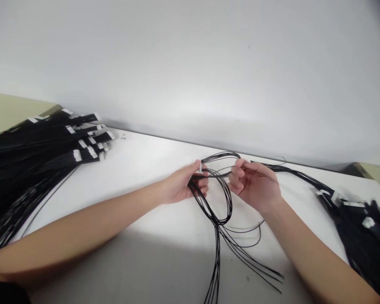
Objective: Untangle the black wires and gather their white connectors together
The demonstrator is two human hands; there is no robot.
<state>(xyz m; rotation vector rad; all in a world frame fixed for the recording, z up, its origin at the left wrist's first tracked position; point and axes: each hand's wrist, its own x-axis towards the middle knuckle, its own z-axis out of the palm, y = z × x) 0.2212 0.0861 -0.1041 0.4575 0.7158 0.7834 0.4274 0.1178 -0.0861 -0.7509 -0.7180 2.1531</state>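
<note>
A bundle of thin black wires [229, 202] is looped near the middle of the view, its loose ends hanging towards the front. My left hand [186, 181] is closed on the bundle, with a small white connector [200, 167] beside the thumb. To the right, my right hand [255, 183] has its fingers curled and pressed together at the upper wire loop. Wires pass behind these fingers, and what they pinch is too small to make out.
On the left lies a large pile of black wires [28, 156] with white connectors. Another black pile with white connectors [354, 228] is at the right, and several wires run towards it. A white wall [190, 71] rises behind the white table [139, 160].
</note>
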